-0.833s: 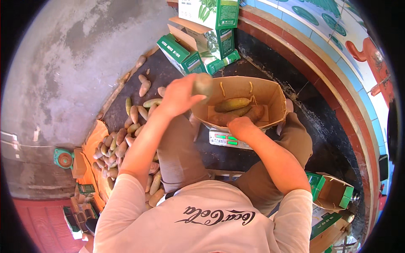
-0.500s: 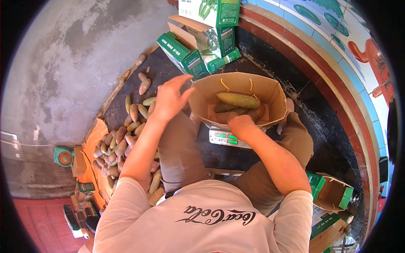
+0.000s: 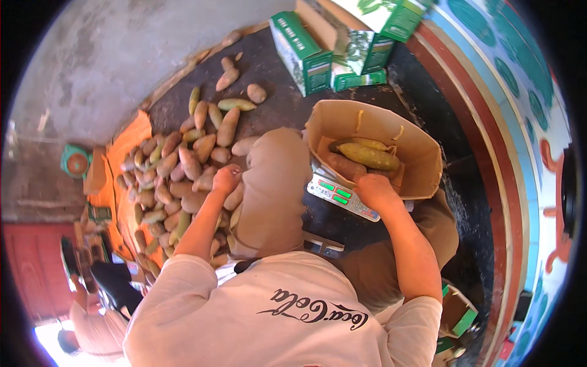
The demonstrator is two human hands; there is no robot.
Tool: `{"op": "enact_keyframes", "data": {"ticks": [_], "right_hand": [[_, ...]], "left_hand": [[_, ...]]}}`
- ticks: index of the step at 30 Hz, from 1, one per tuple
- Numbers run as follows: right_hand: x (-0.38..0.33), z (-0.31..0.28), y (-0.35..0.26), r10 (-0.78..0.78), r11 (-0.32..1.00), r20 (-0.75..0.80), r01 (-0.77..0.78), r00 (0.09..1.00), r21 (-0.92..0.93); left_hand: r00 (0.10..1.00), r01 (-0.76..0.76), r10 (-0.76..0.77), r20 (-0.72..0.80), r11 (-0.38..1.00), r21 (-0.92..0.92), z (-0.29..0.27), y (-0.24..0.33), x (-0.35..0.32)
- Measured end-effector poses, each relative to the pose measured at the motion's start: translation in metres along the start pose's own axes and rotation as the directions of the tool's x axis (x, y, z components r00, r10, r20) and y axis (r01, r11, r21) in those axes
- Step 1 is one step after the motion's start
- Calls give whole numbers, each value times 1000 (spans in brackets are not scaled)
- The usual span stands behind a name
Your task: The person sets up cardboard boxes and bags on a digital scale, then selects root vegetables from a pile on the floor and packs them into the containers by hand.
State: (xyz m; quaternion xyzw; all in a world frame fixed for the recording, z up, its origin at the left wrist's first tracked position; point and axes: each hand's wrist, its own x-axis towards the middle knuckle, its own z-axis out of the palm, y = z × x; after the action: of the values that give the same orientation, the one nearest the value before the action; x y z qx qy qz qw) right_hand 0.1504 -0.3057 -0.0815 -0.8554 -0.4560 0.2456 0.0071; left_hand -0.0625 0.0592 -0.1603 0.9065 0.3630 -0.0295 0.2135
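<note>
Mangoes: heap [image 3: 177, 177] on the floor's left side, under and just beyond the left hand [image 3: 225, 179], long axes mixed.
Left hand: curled onto one mango; nearer the heap.
Right hand: [image 3: 374, 191] grips the brown box [image 3: 422, 160] rim; box holds mangoes [image 3: 369, 156], on a scale [image 3: 339, 197].
Packages: green-and-white cartons [image 3: 304, 54], floor's far edge.

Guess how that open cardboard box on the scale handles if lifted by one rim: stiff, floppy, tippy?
The cardboard box looks thin-walled with its top open, so a one-rim lift would probably flex it. A few long fruits lie inside, so it is likely light, yet they could slide and tilt it. The right hand rests at its near rim above the scale; supporting the base seems safer.
</note>
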Motion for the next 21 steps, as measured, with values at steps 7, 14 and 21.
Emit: {"op": "enact_keyframes", "data": {"ticks": [7,14,21], "right_hand": [[-1,-10,-6,19,1000,20,-19,1000,19],[7,-10,-9,7,999,24,-8,1000,46],[6,-6,-5,28,997,30,-31,999,76]], "left_hand": [[903,328,-358,236,931,158,73,-103,-47],[782,463,-538,316,840,283,109,-141,-77],[784,229,-511,352,766,601,86,-120,-76]]}}
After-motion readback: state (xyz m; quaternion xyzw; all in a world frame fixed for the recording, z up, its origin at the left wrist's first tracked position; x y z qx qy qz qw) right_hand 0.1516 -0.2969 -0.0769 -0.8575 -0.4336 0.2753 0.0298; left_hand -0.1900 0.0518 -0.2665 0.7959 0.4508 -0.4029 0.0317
